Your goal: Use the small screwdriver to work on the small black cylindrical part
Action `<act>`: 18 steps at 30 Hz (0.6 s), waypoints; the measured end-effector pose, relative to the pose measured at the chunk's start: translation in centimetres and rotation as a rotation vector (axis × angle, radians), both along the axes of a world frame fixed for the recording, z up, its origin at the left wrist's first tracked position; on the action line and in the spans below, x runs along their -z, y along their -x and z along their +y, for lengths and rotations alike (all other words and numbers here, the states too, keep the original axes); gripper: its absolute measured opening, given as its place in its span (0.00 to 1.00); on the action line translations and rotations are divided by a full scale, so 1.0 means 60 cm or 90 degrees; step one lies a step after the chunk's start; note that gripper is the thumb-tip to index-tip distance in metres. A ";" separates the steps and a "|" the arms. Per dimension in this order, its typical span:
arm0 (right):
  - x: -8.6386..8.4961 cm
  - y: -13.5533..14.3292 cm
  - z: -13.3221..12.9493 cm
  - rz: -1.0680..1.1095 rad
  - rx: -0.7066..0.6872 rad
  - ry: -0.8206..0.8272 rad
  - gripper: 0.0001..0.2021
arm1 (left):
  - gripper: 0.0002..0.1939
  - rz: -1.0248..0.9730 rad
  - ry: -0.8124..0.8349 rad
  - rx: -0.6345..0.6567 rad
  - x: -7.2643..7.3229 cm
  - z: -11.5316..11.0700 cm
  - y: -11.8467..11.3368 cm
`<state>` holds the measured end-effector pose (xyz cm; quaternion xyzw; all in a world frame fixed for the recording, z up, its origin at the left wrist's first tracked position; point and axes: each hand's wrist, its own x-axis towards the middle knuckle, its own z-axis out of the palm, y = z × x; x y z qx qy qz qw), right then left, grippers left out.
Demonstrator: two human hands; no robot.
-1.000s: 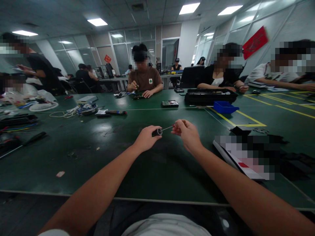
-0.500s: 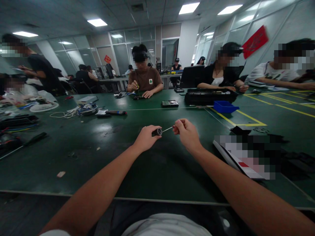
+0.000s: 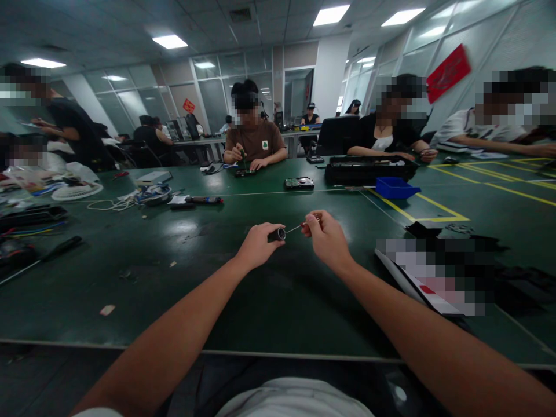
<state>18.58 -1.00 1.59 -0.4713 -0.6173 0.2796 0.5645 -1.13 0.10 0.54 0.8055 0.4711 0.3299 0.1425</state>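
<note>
My left hand (image 3: pixel 259 244) is closed around a short black cylindrical part (image 3: pixel 277 234) with a pale ring at its open end, which faces right. Fingers hide the rest of it. Opposite, my right hand (image 3: pixel 326 236) pinches a thin screwdriver (image 3: pixel 294 229) with a red handle, most of which the fingers cover. Its metal shaft points left and its tip is at the ringed end of the part. Whether the tip sits inside or only touches the rim, I cannot tell. Both hands are held above the green table (image 3: pixel 260 313).
Ahead lies a circuit-board-topped drive (image 3: pixel 299 183), with a blue tray (image 3: pixel 396 188) and a long black casing (image 3: pixel 369 171) to its right. A handled tool (image 3: pixel 204 200) and bundled cables (image 3: pixel 153 193) lie left. A co-worker (image 3: pixel 255 142) sits opposite.
My right hand has turned and moved slightly left, and more of the screwdriver's red handle shows. My left hand keeps its hold on the black part, almost unmoved.
</note>
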 end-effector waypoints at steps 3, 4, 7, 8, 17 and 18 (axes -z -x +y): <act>-0.001 -0.002 -0.002 -0.020 0.012 -0.003 0.13 | 0.21 0.002 0.008 -0.008 0.002 0.001 0.002; -0.002 -0.004 -0.003 -0.027 0.026 -0.007 0.13 | 0.21 0.002 0.010 -0.009 0.002 0.001 0.002; -0.008 -0.008 -0.007 -0.038 0.073 -0.033 0.13 | 0.20 0.010 0.019 -0.006 0.003 0.002 0.004; -0.010 -0.009 -0.008 -0.035 0.081 -0.042 0.13 | 0.20 0.013 0.023 -0.006 0.004 0.002 0.004; -0.015 -0.009 -0.012 -0.090 0.038 -0.057 0.11 | 0.21 0.016 0.035 0.000 0.007 0.005 0.004; -0.015 -0.010 -0.012 -0.097 0.047 -0.057 0.11 | 0.21 0.017 0.036 0.000 0.007 0.004 0.004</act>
